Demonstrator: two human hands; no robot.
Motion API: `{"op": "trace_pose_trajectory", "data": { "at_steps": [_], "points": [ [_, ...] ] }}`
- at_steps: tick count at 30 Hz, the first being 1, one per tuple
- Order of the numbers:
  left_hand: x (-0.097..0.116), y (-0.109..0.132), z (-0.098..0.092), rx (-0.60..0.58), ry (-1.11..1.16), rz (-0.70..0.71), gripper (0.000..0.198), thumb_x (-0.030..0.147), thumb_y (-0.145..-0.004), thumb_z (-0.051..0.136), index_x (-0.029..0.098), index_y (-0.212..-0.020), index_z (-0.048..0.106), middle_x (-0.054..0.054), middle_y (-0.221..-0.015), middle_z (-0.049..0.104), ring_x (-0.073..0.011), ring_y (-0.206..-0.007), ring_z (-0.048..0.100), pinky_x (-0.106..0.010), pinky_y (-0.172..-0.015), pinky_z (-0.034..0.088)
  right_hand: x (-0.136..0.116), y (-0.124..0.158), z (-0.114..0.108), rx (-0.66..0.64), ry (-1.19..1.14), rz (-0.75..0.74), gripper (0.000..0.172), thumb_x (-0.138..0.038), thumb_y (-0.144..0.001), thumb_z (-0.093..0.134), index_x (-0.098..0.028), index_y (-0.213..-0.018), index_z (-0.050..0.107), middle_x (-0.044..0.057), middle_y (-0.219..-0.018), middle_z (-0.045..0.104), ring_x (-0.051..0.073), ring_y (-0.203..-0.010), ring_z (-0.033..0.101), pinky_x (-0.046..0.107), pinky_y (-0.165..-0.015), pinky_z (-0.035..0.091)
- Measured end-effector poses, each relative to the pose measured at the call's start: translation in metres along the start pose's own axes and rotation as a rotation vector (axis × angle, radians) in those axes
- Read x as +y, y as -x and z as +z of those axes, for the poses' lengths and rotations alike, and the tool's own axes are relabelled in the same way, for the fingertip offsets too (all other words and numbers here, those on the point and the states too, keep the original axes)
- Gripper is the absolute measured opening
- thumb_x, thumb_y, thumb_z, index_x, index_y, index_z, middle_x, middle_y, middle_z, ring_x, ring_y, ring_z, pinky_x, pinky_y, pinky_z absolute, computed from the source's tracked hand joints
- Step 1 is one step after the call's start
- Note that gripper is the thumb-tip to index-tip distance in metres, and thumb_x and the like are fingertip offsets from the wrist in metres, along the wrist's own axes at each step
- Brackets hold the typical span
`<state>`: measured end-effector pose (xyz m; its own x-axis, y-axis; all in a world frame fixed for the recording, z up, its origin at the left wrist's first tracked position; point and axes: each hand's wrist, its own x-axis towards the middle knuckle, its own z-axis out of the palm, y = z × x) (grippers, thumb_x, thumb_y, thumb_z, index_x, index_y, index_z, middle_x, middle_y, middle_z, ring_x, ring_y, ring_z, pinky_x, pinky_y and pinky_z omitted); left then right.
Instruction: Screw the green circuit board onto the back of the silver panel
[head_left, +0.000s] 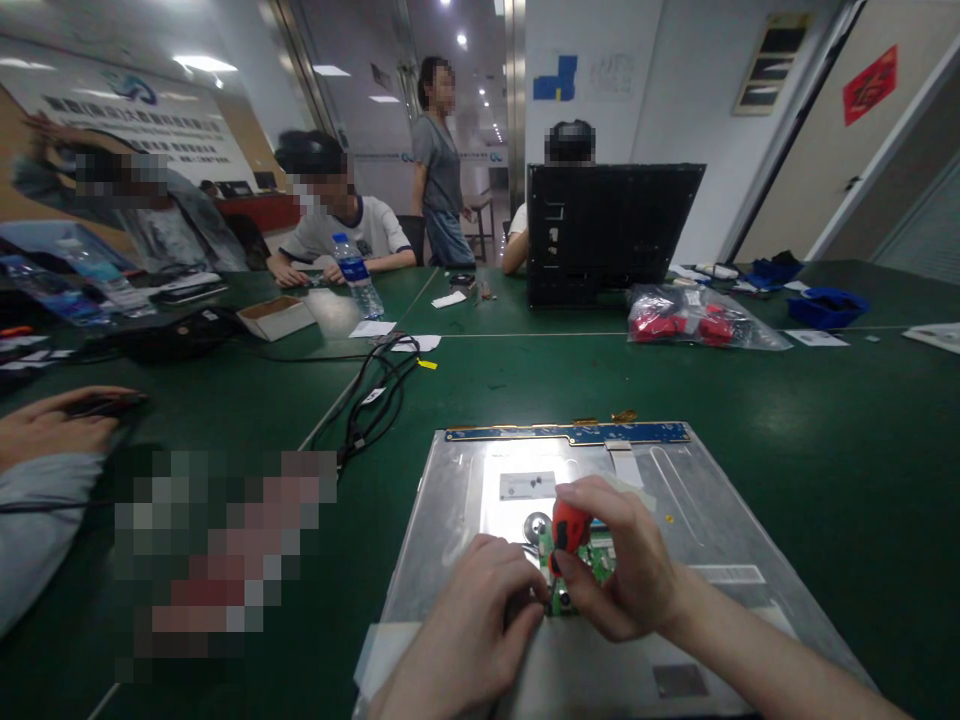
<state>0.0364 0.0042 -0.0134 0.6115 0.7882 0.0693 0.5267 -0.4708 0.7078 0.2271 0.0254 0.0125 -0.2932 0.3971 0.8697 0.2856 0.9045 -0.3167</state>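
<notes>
A silver metal panel [450, 510] lies on the green table, with a blue circuit strip [645, 432] along its far edge. Near its middle sits a green circuit board [602, 556], partly covered by my hands. My right hand [626, 560] grips a red and black screwdriver [571, 527] upright over the board. At the board's left edge, my left hand [491, 600] has its fingers curled in and pressed together; what they hold, if anything, is hidden.
Black cables [386, 385] lie beyond the panel to the left. Farther back are a black monitor [607, 235], a plastic bag with red items [697, 318], a blue tray [829, 307] and a bottle [358, 278]. Another person's hand [56, 425] rests at the left. Several people are around.
</notes>
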Motion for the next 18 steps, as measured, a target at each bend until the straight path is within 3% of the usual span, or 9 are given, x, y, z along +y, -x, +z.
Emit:
{"op": "trace_pose_trajectory", "data": {
  "at_steps": [18],
  "points": [
    [-0.0017,-0.0001,0.0002,0.028,-0.001,0.024,0.016,0.005,-0.081,0.059,0.020,-0.085,0.063,-0.001,-0.088,0.068,-0.0208,-0.085,0.059,-0.035,-0.085,0.040,0.0009,-0.0019,0.0018,0.032,0.037,-0.015,0.050,-0.012,-0.084,0.053,-0.018,-0.133,0.043,0.000,-0.077,0.057,0.016,-0.059,0.051,0.027,-0.048,0.038]
  ]
}}
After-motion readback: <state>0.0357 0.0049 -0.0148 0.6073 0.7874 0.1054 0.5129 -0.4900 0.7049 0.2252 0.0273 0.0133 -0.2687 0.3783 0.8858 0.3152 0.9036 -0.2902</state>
